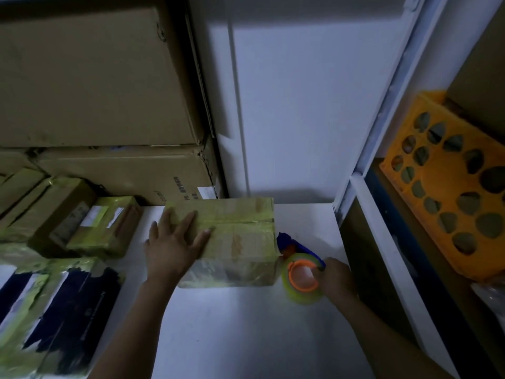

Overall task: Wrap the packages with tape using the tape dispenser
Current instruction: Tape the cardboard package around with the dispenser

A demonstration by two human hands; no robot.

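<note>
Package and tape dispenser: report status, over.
Left hand flat on package. Right hand grips tape dispenser beside it. Nothing between them.

Left hand (175, 242) lies flat, fingers spread, on top of the taped package (240, 239) on the white table (246, 337). Right hand (337, 279) grips the tape dispenser (300, 277), orange hub facing up, just beside the package's right end. Wrapped parcels (103, 228) sit at left below big cartons (95, 77), and there's an orange crate (448, 187) on the shelf at right.
</note>
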